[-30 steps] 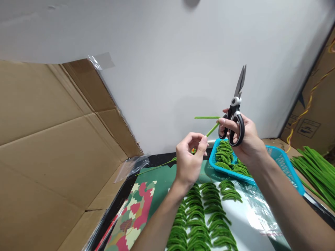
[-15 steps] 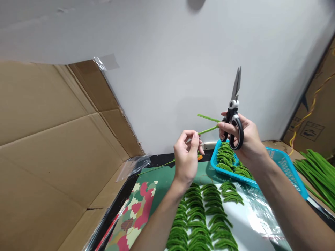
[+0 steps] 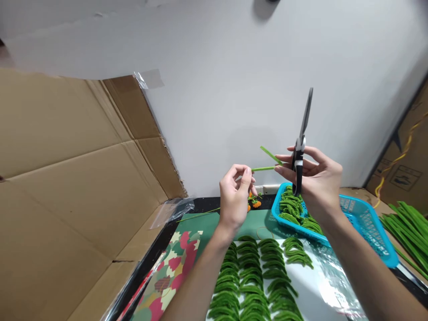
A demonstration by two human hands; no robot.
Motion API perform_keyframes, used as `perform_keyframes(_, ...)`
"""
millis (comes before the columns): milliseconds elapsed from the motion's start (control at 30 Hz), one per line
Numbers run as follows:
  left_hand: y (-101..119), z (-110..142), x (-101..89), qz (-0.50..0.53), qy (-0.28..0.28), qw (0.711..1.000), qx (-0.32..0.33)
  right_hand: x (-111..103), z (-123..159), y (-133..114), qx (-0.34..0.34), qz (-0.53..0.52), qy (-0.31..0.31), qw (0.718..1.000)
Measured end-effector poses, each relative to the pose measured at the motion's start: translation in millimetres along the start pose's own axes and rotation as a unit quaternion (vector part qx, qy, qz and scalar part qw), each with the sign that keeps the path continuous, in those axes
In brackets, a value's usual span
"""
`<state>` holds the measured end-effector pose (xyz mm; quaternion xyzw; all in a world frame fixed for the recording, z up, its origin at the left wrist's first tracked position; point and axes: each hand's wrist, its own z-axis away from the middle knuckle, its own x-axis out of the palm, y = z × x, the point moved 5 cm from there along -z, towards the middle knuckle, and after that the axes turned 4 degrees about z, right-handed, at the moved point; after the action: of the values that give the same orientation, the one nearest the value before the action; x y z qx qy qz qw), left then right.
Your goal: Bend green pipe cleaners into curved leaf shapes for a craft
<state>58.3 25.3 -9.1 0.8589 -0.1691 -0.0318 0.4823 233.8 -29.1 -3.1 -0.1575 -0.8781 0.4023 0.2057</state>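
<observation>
My left hand (image 3: 236,196) is closed, pinching a thin green pipe cleaner (image 3: 262,169) between thumb and fingers. A long tail of it appears to run out low on the left, behind the hand. My right hand (image 3: 316,176) holds scissors (image 3: 301,142) with black-and-white handles, blades pointing up and seen nearly edge-on. The thumb and fingertips of that same hand pinch the pipe cleaner where it bends back, its short free end slanting up to the left. Below the hands, curved fuzzy green pieces (image 3: 252,287) lie in rows on a white sheet.
A blue plastic basket (image 3: 371,227) at right contains more curved green pieces (image 3: 290,205). Long green stems (image 3: 408,227) lie beyond it. Small orange flowers (image 3: 256,204) sit behind my left hand. Cardboard (image 3: 63,178) stands at left, and a white wall (image 3: 214,98) rises behind.
My right hand has turned, so the scissors now show edge-on. The pipe cleaner's short free end has swung to a steeper angle. My left hand stays almost in place.
</observation>
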Motion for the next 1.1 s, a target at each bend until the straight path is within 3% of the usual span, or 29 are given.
perform_keyframes(367,-4.3,2.0,5.8,0.107,-0.002,0.991,-0.083,2.7,1.6,-1.1,-0.021,-0.002,-0.025,0.999)
perform_keyframes(767,-1.0,4.3,8.7,0.133,-0.029,0.984,-0.113,3.7,3.0,12.3,0.004,-0.085,-0.009,0.996)
perform_keyframes(1100,-1.3,3.9,9.9,0.139,-0.051,0.983,-0.112,0.3,0.9,9.2,-0.018,-0.089,-0.011,0.996)
